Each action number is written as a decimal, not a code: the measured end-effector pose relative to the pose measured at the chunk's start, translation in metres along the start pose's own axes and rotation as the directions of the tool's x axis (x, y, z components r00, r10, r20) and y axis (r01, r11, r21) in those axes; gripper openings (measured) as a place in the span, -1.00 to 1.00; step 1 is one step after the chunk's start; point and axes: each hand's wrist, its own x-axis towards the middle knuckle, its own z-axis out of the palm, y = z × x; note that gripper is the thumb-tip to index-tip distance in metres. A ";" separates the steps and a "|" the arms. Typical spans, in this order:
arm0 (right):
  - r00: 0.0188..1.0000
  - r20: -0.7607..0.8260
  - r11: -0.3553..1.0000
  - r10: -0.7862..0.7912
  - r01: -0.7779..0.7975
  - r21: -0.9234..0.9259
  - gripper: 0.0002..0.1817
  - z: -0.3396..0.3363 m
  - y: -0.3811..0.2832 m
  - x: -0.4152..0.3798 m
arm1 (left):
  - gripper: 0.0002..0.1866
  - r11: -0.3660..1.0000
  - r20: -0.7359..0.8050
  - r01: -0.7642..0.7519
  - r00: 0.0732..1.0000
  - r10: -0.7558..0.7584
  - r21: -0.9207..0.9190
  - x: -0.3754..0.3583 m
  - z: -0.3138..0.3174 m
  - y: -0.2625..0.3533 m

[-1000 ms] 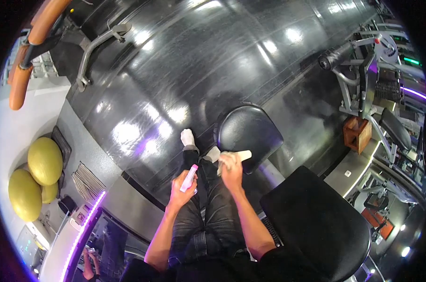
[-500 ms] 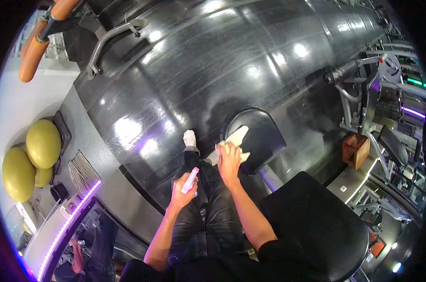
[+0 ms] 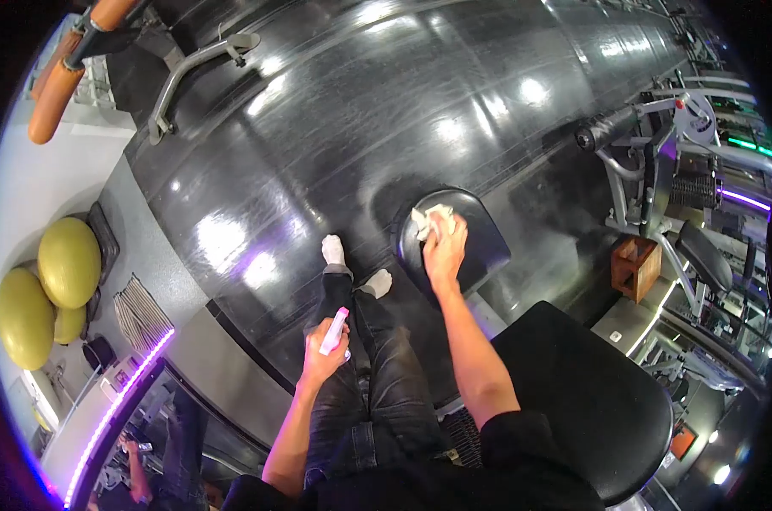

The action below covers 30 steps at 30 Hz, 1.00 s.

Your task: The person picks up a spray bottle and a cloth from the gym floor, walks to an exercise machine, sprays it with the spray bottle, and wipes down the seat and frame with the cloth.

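Right hand [image 3: 444,247] and its pale cloth [image 3: 433,221] have moved up and outward since the earlier frame, from the near edge of the small black pad [image 3: 480,249] to its upper surface; we note the cloth is now more bunched. Orange grips [image 3: 56,100] lie at 10 o'clock, yellow balls [image 3: 69,262] at 9 o'clock. At 7 o'clock, our left hand [image 3: 320,351] has its fingers closed around a pale, pink-topped bottle [image 3: 334,330], held above our dark trousers [image 3: 377,358]; we cannot read any marking on it. White socks [image 3: 333,249] show near centre. At 2 o'clock, our right fingers are bent and partly spread over the cloth, pressing it on the small pad. A larger black pad [image 3: 582,400] sits at 4 o'clock, a wooden box [image 3: 635,268] at 3 o'clock. Markings on the grey disc [image 3: 697,117] beyond: too small to read.
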 end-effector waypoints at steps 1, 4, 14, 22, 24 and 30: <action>0.998 -0.040 0.996 -0.056 0.058 0.061 -0.69 -0.002 0.009 -0.024 | -0.88 1.000 -0.003 0.023 1.000 -0.023 -0.005 -0.002 0.002 -0.003; 0.996 0.089 0.999 -0.023 0.019 0.046 -0.63 -0.014 0.021 -0.106 | -0.88 0.999 0.007 0.045 0.999 -0.045 -0.019 -0.004 0.004 -0.003; 0.716 -0.506 0.868 0.480 -0.303 0.394 -0.65 -0.026 0.049 -0.001 | -0.83 0.997 0.043 -0.043 0.998 0.041 0.058 -0.005 0.000 0.003; 0.926 -0.166 0.935 0.340 -0.351 -0.042 -0.65 -0.017 0.070 -0.017 | -0.87 1.000 0.017 -0.012 1.000 0.012 -0.006 -0.019 0.002 0.006; 0.932 -0.183 0.948 0.313 -0.317 0.005 -0.64 -0.013 0.064 -0.059 | -0.86 0.999 -0.013 -0.034 0.999 0.034 -0.025 -0.018 0.004 0.007; 0.872 -0.192 0.867 0.450 -0.478 -0.143 -0.53 -0.007 0.008 -0.080 | -0.86 0.999 0.013 0.011 1.000 -0.011 -0.041 -0.008 0.003 0.004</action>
